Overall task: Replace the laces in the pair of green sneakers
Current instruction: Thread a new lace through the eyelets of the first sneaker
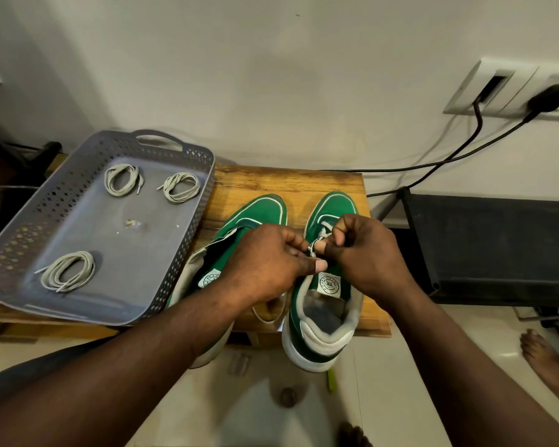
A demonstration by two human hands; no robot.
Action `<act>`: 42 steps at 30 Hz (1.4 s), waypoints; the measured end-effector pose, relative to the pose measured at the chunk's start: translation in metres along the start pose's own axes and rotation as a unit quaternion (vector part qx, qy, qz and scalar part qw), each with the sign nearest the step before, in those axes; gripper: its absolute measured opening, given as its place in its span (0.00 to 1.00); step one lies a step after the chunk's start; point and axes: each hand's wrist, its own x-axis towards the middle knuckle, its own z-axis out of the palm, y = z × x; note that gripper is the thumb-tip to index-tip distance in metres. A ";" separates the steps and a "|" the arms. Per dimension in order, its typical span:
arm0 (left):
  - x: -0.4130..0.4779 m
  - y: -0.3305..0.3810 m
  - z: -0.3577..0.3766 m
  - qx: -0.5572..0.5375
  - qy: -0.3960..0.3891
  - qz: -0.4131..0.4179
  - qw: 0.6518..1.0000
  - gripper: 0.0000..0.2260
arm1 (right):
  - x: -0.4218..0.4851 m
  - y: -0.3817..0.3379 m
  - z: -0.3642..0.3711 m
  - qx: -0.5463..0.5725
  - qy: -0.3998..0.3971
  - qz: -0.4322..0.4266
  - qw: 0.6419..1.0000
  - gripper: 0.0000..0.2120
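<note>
Left hand (pixel 268 262) and right hand (pixel 365 250) both pinch the lace (pixel 313 248) between them, atop the right sneaker (pixel 333 204), toe pointing away.

1. The left hand (pixel 268 262) covers the middle of the left sneaker (pixel 255 214), and its forearm hides the heel.
2. The right hand (pixel 365 253) covers most eyelets of the right sneaker (pixel 333 204). Only a short bit of lace (pixel 313 246) shows where both hands pinch it.
3. The print on the tongue label (pixel 329 283) is too small to read.
4. The scraps (pixel 133 223) in the tray (pixel 117 285) are too small to tell.
5. A round thing (pixel 288 396) on the floor is blurred.
6. The right edge cuts off the wall socket (pixel 510 88), the black rack (pixel 497 246) and a foot (pixel 542 359).
</note>
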 end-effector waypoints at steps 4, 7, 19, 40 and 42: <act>0.004 0.001 -0.004 -0.001 -0.014 0.003 1.000 0.12 | 0.002 -0.001 -0.009 -0.076 -0.036 -0.045 0.995 0.12; 0.007 0.000 -0.004 -0.015 0.026 0.012 0.999 0.07 | 0.001 -0.003 -0.015 -0.093 -0.073 -0.064 0.991 0.12; 0.012 -0.002 0.006 0.182 0.086 0.106 0.974 0.06 | 0.000 0.001 -0.010 -0.128 -0.069 -0.116 0.982 0.11; 0.014 0.022 -0.065 0.353 0.116 0.030 0.928 0.08 | -0.001 0.000 -0.006 -0.181 -0.066 -0.119 0.974 0.18; 0.014 0.018 -0.061 0.364 0.096 0.033 0.926 0.07 | -0.001 0.001 -0.005 -0.184 -0.047 -0.140 0.972 0.18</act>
